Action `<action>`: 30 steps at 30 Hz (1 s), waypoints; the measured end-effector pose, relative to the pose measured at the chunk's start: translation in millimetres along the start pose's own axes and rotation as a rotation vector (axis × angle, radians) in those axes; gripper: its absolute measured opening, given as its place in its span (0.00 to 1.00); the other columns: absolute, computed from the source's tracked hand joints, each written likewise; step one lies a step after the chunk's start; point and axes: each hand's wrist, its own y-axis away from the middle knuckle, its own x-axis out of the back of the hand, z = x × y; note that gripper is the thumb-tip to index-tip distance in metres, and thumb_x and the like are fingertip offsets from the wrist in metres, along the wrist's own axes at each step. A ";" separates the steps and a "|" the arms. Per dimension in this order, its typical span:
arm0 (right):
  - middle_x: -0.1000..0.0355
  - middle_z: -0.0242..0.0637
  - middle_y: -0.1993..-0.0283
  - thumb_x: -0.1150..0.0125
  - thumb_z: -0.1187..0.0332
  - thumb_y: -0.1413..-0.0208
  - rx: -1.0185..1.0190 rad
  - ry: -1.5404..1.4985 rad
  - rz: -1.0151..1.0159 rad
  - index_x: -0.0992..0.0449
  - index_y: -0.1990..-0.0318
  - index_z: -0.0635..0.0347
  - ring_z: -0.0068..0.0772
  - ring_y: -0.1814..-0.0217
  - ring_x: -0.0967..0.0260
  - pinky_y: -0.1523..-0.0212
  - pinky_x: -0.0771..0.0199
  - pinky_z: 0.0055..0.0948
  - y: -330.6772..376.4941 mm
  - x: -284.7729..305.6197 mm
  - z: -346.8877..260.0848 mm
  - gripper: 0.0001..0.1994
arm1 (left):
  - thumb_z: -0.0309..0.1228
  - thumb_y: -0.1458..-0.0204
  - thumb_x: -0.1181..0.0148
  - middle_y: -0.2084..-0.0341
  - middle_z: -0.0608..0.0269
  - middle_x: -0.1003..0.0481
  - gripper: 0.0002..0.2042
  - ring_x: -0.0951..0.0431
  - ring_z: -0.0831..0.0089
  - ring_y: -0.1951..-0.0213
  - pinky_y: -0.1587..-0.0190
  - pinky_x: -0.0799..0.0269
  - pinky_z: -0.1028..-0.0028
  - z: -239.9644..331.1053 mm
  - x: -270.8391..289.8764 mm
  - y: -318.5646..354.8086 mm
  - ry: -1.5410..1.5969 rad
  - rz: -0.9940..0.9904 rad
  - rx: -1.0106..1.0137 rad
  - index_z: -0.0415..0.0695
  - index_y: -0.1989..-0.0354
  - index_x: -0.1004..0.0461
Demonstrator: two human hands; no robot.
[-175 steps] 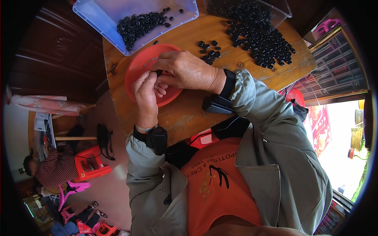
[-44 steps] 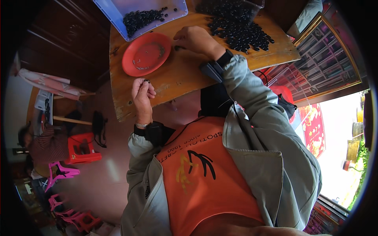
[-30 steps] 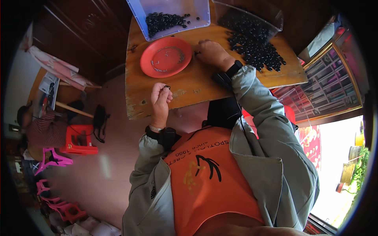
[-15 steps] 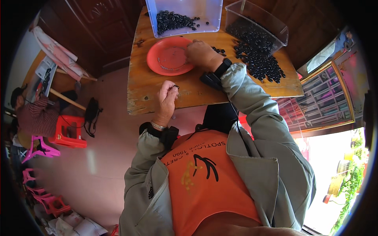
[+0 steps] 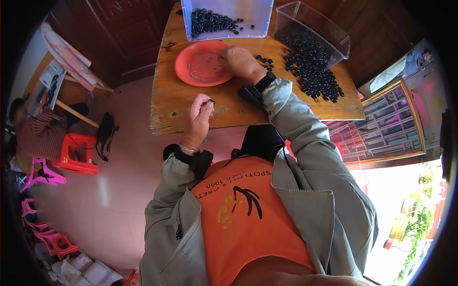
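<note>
My left hand (image 5: 198,119) is closed near the table's front edge, pinching a small shiny black piece (image 5: 211,101) between thumb and forefinger. My right hand (image 5: 241,63) reaches over the right side of a round red plate (image 5: 205,61). Its fingers are pressed together and point down into the plate; whatever they hold, if anything, is hidden. Several thin, silvery, pin-like pieces (image 5: 202,78) lie scattered on the plate. A few loose black pieces (image 5: 265,60) rest on the wood just right of my right hand.
On the wooden table (image 5: 164,114), a heap of black pieces (image 5: 318,78) spreads from a tilted clear container (image 5: 339,45) at the right. A translucent bin (image 5: 255,16) with more pieces lies behind the plate. Another person (image 5: 40,133) sits far left beside a red stool (image 5: 78,152).
The whole view has shifted slightly. My right hand's fingers remain at the plate's right side, moved a little within it. My left hand keeps its pinch on the black piece.
</note>
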 end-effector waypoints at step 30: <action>0.25 0.44 0.66 0.46 0.68 0.54 0.153 -0.336 -0.222 0.20 0.63 0.53 0.47 0.61 0.27 0.58 0.29 0.41 8.9 -1.4 -37.9 0.11 | 0.28 0.45 0.51 0.80 0.69 0.32 0.05 0.35 0.83 0.77 0.73 0.38 0.81 -3.1 0.3 -0.6 0.018 -0.014 0.010 0.40 0.67 0.33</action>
